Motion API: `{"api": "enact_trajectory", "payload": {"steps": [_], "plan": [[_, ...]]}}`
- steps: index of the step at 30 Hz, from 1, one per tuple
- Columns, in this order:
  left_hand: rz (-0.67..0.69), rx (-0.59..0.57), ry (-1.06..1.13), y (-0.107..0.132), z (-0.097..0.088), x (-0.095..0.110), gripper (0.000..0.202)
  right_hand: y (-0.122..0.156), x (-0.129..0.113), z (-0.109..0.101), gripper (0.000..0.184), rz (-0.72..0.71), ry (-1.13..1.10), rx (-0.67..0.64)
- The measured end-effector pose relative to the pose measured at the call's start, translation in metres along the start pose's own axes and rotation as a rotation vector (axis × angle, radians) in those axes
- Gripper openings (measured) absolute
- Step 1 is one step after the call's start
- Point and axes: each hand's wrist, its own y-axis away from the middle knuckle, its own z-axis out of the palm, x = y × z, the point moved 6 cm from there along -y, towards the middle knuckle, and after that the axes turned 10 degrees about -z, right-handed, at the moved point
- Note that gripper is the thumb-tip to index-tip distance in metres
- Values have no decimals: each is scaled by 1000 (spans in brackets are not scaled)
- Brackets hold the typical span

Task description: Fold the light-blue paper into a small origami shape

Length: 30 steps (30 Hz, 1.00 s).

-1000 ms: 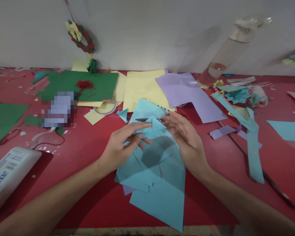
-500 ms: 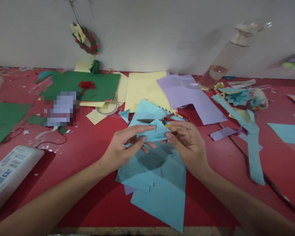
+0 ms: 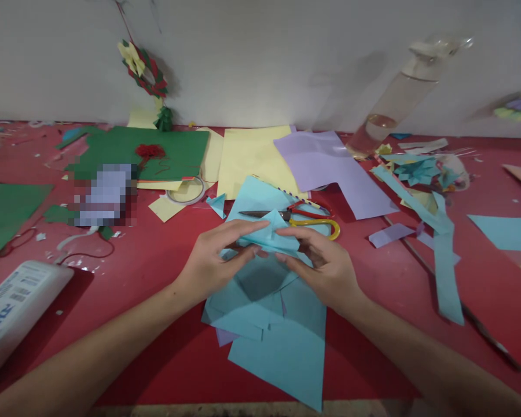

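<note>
A folded piece of light blue paper (image 3: 274,230), peaked at the top, is held up between both hands. My left hand (image 3: 217,252) pinches its left side, thumb below and index finger along the top edge. On the right side, my right hand (image 3: 323,260) grips it the same way, with the index fingertip near the central crease. Under the hands lie several light blue paper sheets (image 3: 295,347). Just behind the folded paper are scissors (image 3: 312,222) with one red and one yellow handle, lying on a blue sheet. A small folded blue piece (image 3: 217,205) sits to their left.
Green sheets (image 3: 182,150), a yellow sheet (image 3: 252,150) and a purple sheet (image 3: 321,153) lie along the back. A tape roll (image 3: 186,191) is left of centre. A clear spray bottle (image 3: 393,110) leans at back right near blue strips (image 3: 447,260). A white box (image 3: 21,313) is at left.
My right hand has shifted left, its index finger and thumb now closing on the folded paper nearer the middle. The scissors' yellow handle has come into view. The camera view has shifted slightly.
</note>
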Motion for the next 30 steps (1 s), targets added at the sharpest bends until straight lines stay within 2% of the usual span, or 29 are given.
{"api": "enact_trajectory", "payload": {"steps": [5,9,12,17,21,25,30], "plan": [[103,89,-207,-2,-3,11,21,-2,-6,-2,25,-62,81,27],[136,99,-219,-3,-5,13,13,-5,-14,-1,14,-165,162,1],[160,80,-224,-3,-4,13,14,-6,-16,-1,11,-183,188,-2],[182,16,-251,-2,-1,11,28,-3,-13,-7,14,-155,217,55],[160,-15,-266,-1,1,9,31,-4,-19,-12,17,-214,215,119],[152,-10,-288,-1,0,8,26,-7,-23,-11,22,-267,153,88],[245,71,-325,0,-3,18,11,-2,-19,-11,24,-301,28,103]]}}
